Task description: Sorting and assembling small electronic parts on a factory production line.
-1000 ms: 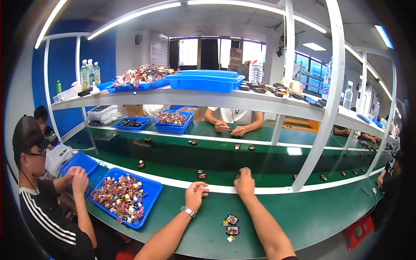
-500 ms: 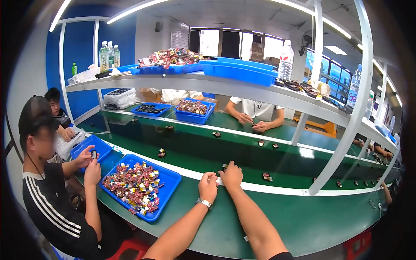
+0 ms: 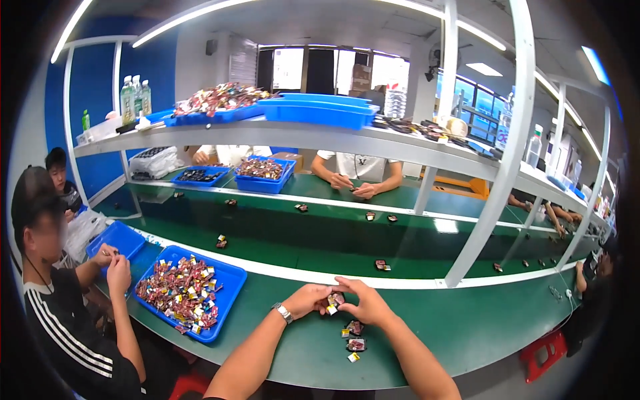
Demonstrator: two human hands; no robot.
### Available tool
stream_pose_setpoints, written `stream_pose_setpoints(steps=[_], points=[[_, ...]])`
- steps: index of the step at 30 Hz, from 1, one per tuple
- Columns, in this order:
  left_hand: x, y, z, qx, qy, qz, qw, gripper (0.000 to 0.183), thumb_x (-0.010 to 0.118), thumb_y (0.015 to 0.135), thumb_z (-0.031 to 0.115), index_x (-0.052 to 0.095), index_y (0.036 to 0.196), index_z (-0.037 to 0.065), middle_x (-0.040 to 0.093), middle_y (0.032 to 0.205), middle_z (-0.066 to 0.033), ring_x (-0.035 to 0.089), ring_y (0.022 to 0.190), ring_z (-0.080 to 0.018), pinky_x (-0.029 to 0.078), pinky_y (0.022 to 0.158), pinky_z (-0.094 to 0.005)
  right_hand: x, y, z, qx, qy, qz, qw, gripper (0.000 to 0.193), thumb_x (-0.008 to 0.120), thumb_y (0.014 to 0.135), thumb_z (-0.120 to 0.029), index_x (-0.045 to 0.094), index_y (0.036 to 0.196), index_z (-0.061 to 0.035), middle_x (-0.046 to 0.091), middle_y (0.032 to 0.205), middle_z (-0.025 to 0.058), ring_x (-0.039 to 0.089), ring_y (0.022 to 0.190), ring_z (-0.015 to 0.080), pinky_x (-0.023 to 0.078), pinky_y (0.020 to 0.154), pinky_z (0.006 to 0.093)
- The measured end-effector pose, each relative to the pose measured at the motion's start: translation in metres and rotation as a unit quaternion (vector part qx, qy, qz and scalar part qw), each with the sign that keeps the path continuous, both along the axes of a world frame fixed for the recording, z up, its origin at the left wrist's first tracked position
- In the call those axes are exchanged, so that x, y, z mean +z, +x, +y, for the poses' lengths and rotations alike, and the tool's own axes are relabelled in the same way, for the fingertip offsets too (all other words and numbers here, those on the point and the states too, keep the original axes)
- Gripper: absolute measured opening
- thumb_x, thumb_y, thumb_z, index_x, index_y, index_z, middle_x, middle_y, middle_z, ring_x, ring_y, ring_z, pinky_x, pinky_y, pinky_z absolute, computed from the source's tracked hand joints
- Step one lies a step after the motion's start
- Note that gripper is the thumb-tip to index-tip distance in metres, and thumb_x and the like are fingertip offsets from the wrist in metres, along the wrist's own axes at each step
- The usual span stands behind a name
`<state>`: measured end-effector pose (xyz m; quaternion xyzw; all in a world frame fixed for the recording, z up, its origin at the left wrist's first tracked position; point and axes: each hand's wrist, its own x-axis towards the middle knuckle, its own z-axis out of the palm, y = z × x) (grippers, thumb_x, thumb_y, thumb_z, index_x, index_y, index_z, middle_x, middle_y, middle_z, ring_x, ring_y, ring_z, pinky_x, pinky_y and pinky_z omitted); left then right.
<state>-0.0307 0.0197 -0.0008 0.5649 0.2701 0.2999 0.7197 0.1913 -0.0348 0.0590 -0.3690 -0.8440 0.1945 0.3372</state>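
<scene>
Both my hands meet over the green table, just on my side of the white rail. Between them is a small dark part [image 3: 335, 301] with a maroon face and a white-and-yellow tab. My left hand [image 3: 308, 300], with a metal watch at its wrist, has its fingers closed on the part's left side. From the right, my right hand [image 3: 365, 304] curves its thumb and fingers round the same part. Below them on the table lie two similar parts, an upper part [image 3: 355, 327] and a lower part [image 3: 357, 345], with a white-and-yellow tab [image 3: 353, 357] beside the lower one.
A blue tray [image 3: 235, 283] heaped with maroon and yellow pieces stands to my left, near a co-worker [image 3: 60, 320]. Scattered parts lie on the dark green strip [image 3: 300, 250] beyond the white rail [image 3: 320, 275]. A slanted white post [image 3: 490, 180] supports the shelf overhead.
My hands have drawn back from the rail's far side toward me and now hold a part together. Loose parts show on the table below them. The view has shifted to the right.
</scene>
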Motion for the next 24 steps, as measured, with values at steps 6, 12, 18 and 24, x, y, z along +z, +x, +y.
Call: stream_pose_setpoints(steps=[6, 12, 18, 24], points=[[0.01, 0.016, -0.016, 0.06, -0.03, -0.056, 0.996, 0.036, 0.048, 0.102, 0.02, 0.049, 0.133, 0.003, 0.063, 0.109, -0.0103, 0.064, 0.09, -0.0173, 0.054, 0.08, -0.0306, -0.024, 0.007, -0.001, -0.068, 0.138, 0.02, 0.988, 0.051, 0.074, 0.079, -0.013, 0.059, 0.128, -0.0152, 0.062, 0.122, 0.0057, 0.055, 0.116, 0.0276, 0.048, 0.096, 0.0377], [0.015, 0.029, -0.027, 0.11, -0.039, -0.082, 0.99, 0.034, 0.045, 0.099, 0.008, 0.043, 0.133, 0.003, 0.059, 0.119, -0.0143, 0.063, 0.107, -0.0246, 0.054, 0.095, -0.038, -0.03, 0.002, 0.005, -0.095, 0.161, 0.026, 0.982, 0.021, 0.071, 0.079, -0.013, 0.071, 0.1, -0.0152, 0.062, 0.114, 0.0036, 0.059, 0.105, 0.0255, 0.052, 0.086, 0.0377], [0.012, 0.033, -0.024, 0.13, 0.015, -0.059, 0.99, 0.03, 0.044, 0.098, 0.003, 0.045, 0.128, 0.003, 0.059, 0.117, -0.0135, 0.062, 0.108, -0.0234, 0.054, 0.096, -0.0382, -0.025, 0.011, 0.01, -0.061, 0.153, -0.009, 0.986, 0.019, 0.069, 0.079, -0.009, 0.067, 0.097, -0.0111, 0.058, 0.12, 0.0074, 0.057, 0.107, 0.0305, 0.05, 0.089, 0.041], [0.011, 0.034, -0.025, 0.098, 0.03, -0.016, 0.995, 0.03, 0.045, 0.098, 0.001, 0.046, 0.128, 0.004, 0.062, 0.116, -0.0116, 0.062, 0.108, -0.02, 0.053, 0.098, -0.0358, -0.029, 0.007, 0.008, -0.063, 0.084, 0.006, 0.994, 0.014, 0.074, 0.076, -0.01, 0.065, 0.086, -0.0092, 0.059, 0.119, 0.0077, 0.056, 0.111, 0.0275, 0.05, 0.09, 0.0387]])
